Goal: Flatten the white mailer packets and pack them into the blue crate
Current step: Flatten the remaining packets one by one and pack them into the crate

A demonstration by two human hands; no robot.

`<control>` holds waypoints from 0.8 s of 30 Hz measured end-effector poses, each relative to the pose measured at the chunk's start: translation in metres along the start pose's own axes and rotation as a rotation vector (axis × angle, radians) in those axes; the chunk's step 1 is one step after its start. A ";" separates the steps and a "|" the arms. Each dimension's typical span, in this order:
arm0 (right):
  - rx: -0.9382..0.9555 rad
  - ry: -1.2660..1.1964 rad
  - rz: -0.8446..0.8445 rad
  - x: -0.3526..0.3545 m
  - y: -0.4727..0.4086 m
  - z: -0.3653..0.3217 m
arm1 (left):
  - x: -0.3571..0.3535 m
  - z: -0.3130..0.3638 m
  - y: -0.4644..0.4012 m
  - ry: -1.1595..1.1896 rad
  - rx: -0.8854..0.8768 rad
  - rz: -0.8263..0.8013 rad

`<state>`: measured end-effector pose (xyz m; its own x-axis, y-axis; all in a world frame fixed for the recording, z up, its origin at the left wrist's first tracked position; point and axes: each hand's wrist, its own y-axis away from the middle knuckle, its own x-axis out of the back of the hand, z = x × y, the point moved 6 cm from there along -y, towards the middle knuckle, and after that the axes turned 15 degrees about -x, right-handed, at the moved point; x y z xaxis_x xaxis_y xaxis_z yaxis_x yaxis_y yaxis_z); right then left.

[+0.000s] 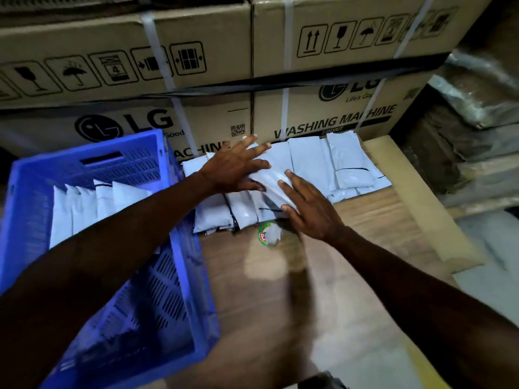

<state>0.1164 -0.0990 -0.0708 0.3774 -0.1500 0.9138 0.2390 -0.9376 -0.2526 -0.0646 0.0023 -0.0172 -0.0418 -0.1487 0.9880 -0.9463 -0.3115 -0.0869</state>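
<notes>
Left hand (234,167) and right hand (307,204), fingers straight and spread, press one white mailer packet (271,175) at 3 o'clock of blue crate (174,248).

White mailer packets (306,161), a blue slotted crate (174,276), brown cartons (126,66) printed with black symbols.

Blue crate (174,248) at 9 o'clock: moulded plastic, slotted walls, slight sheen. White mailer packets (348,161) at 12 o'clock: smooth plastic film, glossy, faintly creased; same film on the packets in the crate (84,206). Worktop (266,304) centre: wood-look, matt, w/ a glossy round sticker (268,234). Cartons (126,66) up top: matt brown corrugated cardboard w/ smooth whitish plastic straps (286,66).
</notes>
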 end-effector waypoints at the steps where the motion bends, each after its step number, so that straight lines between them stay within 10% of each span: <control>1: 0.059 0.013 -0.015 0.010 0.004 0.003 | 0.007 0.013 0.002 0.035 -0.005 0.068; 13: 0.332 0.151 -0.339 0.005 0.118 0.059 | -0.066 0.253 0.020 0.245 0.710 0.155; 24: 0.156 0.240 -0.453 -0.038 0.201 0.067 | -0.140 0.342 0.028 0.431 0.875 -0.051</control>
<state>0.2096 -0.2605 -0.1778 -0.0052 0.1738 0.9848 0.4677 -0.8700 0.1560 0.0241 -0.3067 -0.2016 -0.2857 0.1856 0.9402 -0.3850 -0.9206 0.0647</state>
